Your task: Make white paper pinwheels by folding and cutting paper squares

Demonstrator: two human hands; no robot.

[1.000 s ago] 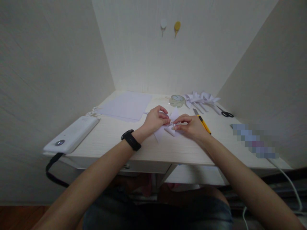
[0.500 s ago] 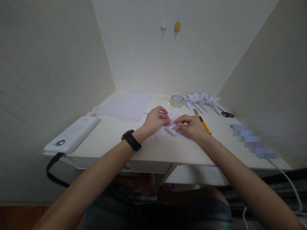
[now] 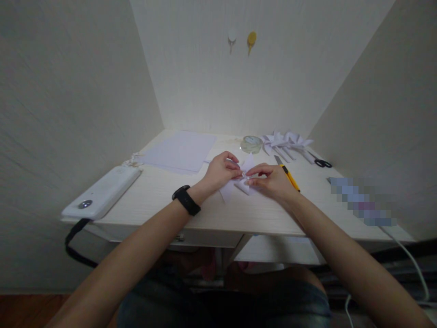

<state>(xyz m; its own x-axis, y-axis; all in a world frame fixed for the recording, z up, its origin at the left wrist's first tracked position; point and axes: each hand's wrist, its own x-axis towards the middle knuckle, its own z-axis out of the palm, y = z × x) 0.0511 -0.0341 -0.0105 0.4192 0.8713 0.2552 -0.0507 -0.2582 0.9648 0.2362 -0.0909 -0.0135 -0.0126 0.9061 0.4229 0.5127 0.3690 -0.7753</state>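
looking down at a pale surface (image 3: 164, 200), a person's two bare hands meet over a small piece of folded white paper (image 3: 242, 187), which lies near the middle with pointed flaps spreading around the fingers. the left hand (image 3: 219, 174) has its grip pinched closed on the paper's centre, and the right hand (image 3: 273, 180) has its grip closed on the same centre from the other side (the exact fold under the fingertips is too small to make out). the likeliest trouble is at that pinch: if either grip loosens, the folded points could spring apart, since paper tends to push back against its creases; if both press or pull too hard, the centre could crumple or tear. a yellow cutter (image 3: 290, 177) lies just beyond the right hand, with what looks like a bare blade pointing away; a careless sideways sweep could knock it or nick the skin. flat white sheets (image 3: 180, 150) lie farther back on the left, and a roll of clear tape (image 3: 251, 144) and folded paper shapes (image 3: 287, 142) sit at the back, seemingly out of harm's way.
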